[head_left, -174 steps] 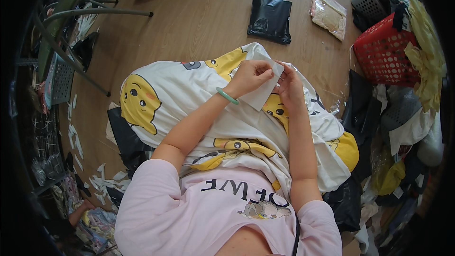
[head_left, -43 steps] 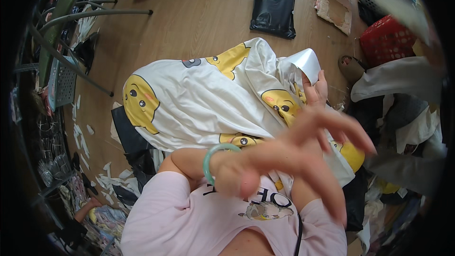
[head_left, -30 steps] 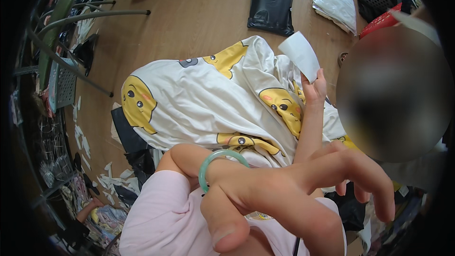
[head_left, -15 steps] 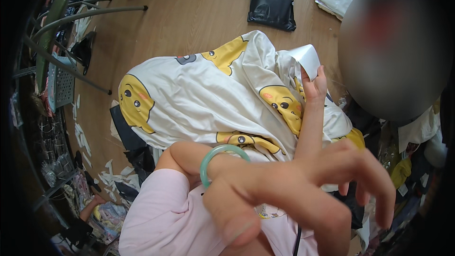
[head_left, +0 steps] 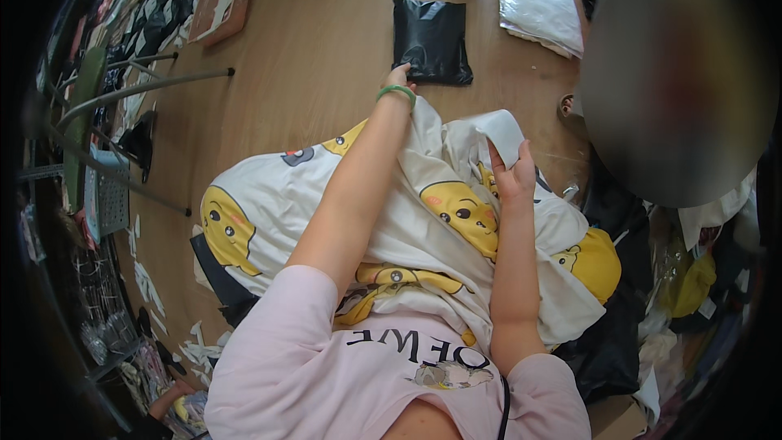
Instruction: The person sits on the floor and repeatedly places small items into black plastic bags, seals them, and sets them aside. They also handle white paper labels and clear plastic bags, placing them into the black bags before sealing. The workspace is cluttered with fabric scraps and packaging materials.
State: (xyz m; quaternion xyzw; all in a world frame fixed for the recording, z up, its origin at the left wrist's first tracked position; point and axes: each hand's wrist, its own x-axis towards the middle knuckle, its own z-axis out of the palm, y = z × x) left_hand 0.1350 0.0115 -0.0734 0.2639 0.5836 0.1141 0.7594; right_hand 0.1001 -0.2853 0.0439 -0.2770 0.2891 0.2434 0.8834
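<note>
My left hand (head_left: 398, 76), with a green bangle on its wrist, is stretched out to the lower left corner of a flat black plastic mailing bag (head_left: 432, 39) on the floor. Its fingers close on that corner, partly hidden by the bag's folds. Closer in, my right hand (head_left: 516, 178) pinches a glossy white sheet (head_left: 498, 132) between thumb and fingers. A white cloth with yellow cartoon faces (head_left: 318, 204) lies bunched across my lap, under both forearms.
Clear plastic-wrapped packs (head_left: 540, 8) lie at the far right, near a blurred patch. Leftward stand a green-topped stool (head_left: 85, 126) with grey legs, a light blue basket (head_left: 110, 195) and a pink basket (head_left: 221, 4). White paper scraps (head_left: 147, 285) litter the floor; clothing piles up at the right.
My left hand has swung from close before the camera, fingers loosely spread, out to the black bag. My right hand keeps the white sheet. The whole view has shifted a little.
</note>
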